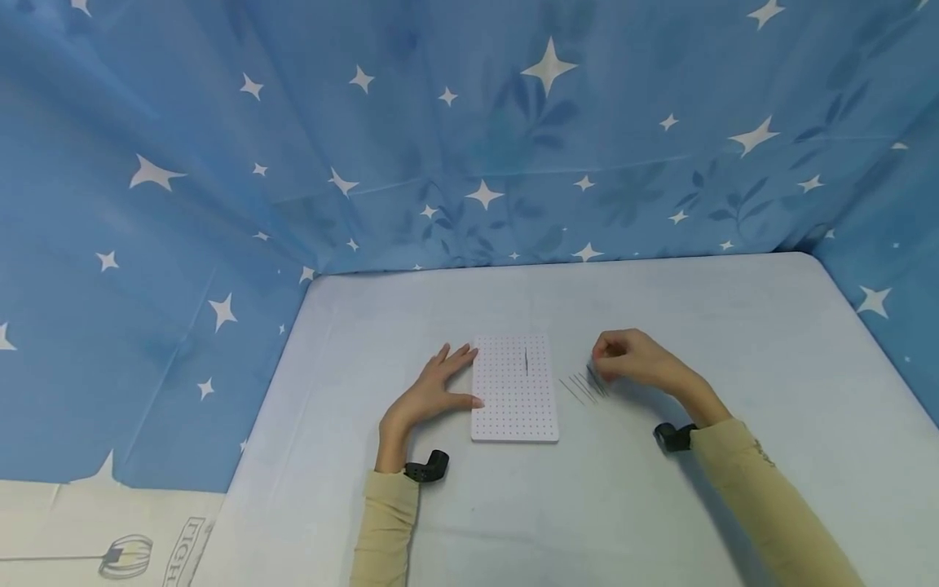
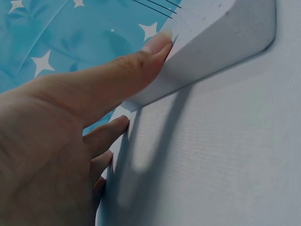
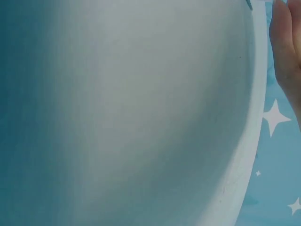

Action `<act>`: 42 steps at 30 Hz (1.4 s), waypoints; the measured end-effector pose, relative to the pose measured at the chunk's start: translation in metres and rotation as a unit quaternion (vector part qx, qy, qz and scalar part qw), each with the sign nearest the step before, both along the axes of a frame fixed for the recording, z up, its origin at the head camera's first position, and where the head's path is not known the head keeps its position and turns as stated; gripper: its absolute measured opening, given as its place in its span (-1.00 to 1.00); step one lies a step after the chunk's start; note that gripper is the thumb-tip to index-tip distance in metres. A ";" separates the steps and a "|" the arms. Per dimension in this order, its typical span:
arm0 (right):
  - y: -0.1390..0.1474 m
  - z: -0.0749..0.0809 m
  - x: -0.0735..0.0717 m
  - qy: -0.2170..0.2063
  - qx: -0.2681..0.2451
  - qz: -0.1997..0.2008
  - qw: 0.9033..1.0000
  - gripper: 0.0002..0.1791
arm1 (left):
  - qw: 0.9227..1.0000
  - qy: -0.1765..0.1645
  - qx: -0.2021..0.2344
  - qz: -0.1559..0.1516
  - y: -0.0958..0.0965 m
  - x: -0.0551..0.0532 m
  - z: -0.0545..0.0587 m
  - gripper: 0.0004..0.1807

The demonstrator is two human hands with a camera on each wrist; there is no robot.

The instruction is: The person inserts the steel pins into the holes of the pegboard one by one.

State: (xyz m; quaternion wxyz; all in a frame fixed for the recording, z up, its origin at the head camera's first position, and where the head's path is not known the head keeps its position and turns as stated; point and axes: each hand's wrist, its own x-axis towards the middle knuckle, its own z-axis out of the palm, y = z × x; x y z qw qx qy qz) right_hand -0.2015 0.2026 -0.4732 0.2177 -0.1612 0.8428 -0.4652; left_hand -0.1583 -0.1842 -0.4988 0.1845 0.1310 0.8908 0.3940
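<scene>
A white pegboard [image 1: 513,416] with rows of small holes lies flat on the table. My left hand [image 1: 431,391] spreads along its left side, thumb and forefinger at the edge; in the left wrist view the thumb [image 2: 150,52] presses against the board's edge. Thin dark rods [image 2: 153,8] rise over the board there; from the head they show as a dark line [image 1: 526,362] near its upper right. Right of the board, my right hand [image 1: 634,359] pinches at a thin dark rod, fingertips right over the loose rods [image 1: 587,387]. Its fingertips partly hide that rod.
The white-covered table [image 1: 513,522] extends around the board. A blue star-patterned curtain [image 1: 455,147] hangs behind it and at both sides. Both wrists wear black cameras [image 1: 429,468] on straps. A pale cloth with printed drawings [image 1: 128,554] shows at lower left.
</scene>
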 end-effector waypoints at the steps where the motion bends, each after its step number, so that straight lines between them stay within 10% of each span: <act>1: 0.000 0.000 0.000 -0.002 -0.004 -0.006 1.000 -0.88 | 1.000 0.000 0.000 0.001 0.000 0.000 0.000 0.02; 42: -0.056 0.019 0.003 0.017 -0.187 -0.027 0.982 -0.82 | 1.000 -0.009 -0.014 -0.008 -0.003 -0.004 0.001 0.03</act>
